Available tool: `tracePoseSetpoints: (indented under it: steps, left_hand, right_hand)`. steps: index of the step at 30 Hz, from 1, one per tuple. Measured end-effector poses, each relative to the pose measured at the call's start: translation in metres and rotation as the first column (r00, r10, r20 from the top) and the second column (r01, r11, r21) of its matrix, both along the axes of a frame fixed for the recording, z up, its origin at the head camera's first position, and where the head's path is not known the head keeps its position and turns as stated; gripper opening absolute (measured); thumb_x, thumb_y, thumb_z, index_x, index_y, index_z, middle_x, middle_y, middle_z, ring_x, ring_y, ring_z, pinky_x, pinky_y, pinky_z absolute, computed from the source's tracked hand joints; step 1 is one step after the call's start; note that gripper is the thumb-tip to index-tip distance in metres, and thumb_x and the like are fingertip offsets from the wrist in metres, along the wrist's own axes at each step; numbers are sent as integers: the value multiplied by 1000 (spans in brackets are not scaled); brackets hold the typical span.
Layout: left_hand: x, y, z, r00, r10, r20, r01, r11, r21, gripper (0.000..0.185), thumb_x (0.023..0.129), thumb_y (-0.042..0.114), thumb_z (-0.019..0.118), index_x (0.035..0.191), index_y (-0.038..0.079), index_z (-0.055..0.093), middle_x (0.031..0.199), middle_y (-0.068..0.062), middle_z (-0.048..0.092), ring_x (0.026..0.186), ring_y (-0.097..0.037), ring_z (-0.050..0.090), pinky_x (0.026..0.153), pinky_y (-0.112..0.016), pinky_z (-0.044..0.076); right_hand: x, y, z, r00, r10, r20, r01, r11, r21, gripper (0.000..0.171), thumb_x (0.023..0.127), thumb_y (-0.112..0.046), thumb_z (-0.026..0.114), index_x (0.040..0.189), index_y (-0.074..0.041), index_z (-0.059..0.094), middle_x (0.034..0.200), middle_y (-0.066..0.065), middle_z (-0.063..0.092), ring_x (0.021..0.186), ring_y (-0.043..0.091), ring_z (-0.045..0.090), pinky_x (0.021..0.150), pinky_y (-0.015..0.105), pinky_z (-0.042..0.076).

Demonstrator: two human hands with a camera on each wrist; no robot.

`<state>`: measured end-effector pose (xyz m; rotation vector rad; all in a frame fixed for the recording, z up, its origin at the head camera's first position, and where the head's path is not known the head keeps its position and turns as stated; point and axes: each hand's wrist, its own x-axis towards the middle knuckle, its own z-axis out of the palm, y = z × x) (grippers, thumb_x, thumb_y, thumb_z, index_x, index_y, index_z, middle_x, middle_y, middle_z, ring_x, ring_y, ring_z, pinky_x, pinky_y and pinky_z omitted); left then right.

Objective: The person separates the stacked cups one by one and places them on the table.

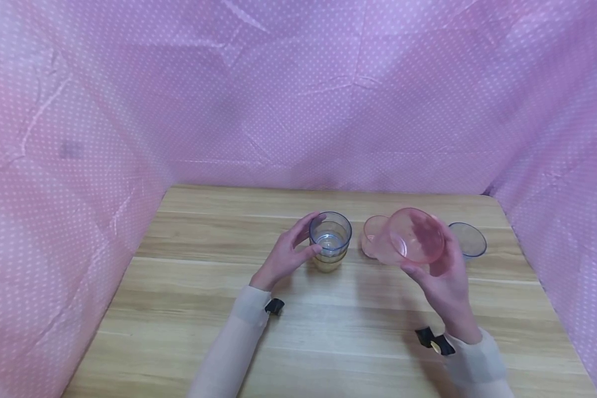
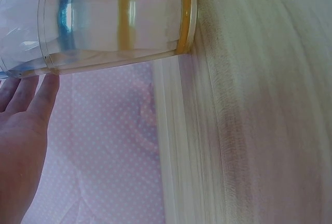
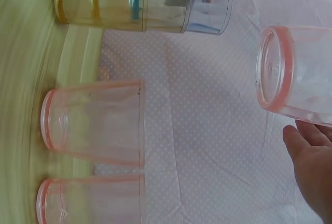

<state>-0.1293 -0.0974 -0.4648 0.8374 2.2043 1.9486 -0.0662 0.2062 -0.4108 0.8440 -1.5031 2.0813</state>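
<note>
A stack of clear cups (image 1: 330, 260), yellow-tinted below with a blue-rimmed cup on top, stands upright on the table. My left hand (image 1: 286, 255) holds its upper part, thumb in front and fingers at the far side. In the left wrist view, fingertips touch the stack (image 2: 98, 22) near a rim. My right hand (image 1: 450, 276) grips a pink cup (image 1: 418, 235) raised above the table, its mouth tilted toward the head camera. The right wrist view shows this cup's pink base (image 3: 275, 71) above the fingers; most of its body runs out of frame there.
Behind the raised cup, a pink cup (image 1: 372, 237) stands on the wooden table (image 1: 219, 331). In the right wrist view two pink cups (image 3: 98, 123) stand beside the stack. A blue-rimmed cup (image 1: 469, 241) is further right. Pink dotted cloth (image 1: 303, 110) surrounds the table.
</note>
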Motion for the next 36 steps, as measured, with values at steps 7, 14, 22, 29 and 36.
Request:
tracePoseSetpoints:
  steps: [7, 14, 22, 29, 36]
  left_hand:
    - [0, 0, -1, 1000, 10, -3, -10, 1000, -16, 79, 97, 47, 70, 160, 14, 37, 160, 0, 47, 146, -24, 45, 122, -38, 36]
    - [0, 0, -1, 1000, 6, -14, -6, 1000, -9, 75, 100, 35, 71, 160, 8, 36, 160, -1, 47, 145, -25, 46, 121, -37, 37]
    - [0, 0, -1, 1000, 12, -3, -12, 1000, -8, 85, 96, 52, 69, 160, 7, 35, 159, -2, 47, 145, -25, 45, 121, -36, 37]
    - [-1, 1, -1, 1000, 14, -10, -14, 1000, 3, 91, 93, 59, 68, 159, 6, 36, 159, -4, 47, 145, -25, 45, 121, -34, 37]
    - [-2, 2, -1, 1000, 12, -7, -12, 1000, 12, 94, 91, 64, 67, 159, 6, 37, 159, -5, 48, 145, -23, 45, 121, -32, 37]
  right_hand:
    - [3, 9, -1, 1000, -2, 11, 3, 1000, -23, 83, 78, 13, 83, 148, 16, 37, 147, 31, 51, 139, 35, 48, 119, 39, 40]
    - [9, 19, -2, 999, -20, 43, 21, 999, -30, 84, 77, 17, 82, 148, 16, 36, 146, 31, 51, 139, 36, 48, 118, 39, 42]
    - [15, 32, -5, 998, -9, 56, 12, 999, -41, 84, 77, 23, 78, 148, 17, 34, 147, 32, 50, 139, 36, 48, 118, 38, 42]
    - [19, 44, -10, 998, -12, 63, 15, 999, -46, 85, 75, 27, 77, 147, 19, 32, 147, 34, 48, 139, 37, 48, 119, 39, 40]
    - [24, 56, -18, 997, -3, 74, 10, 996, -84, 85, 74, 32, 73, 147, 21, 31, 148, 36, 47, 138, 38, 50, 120, 39, 40]
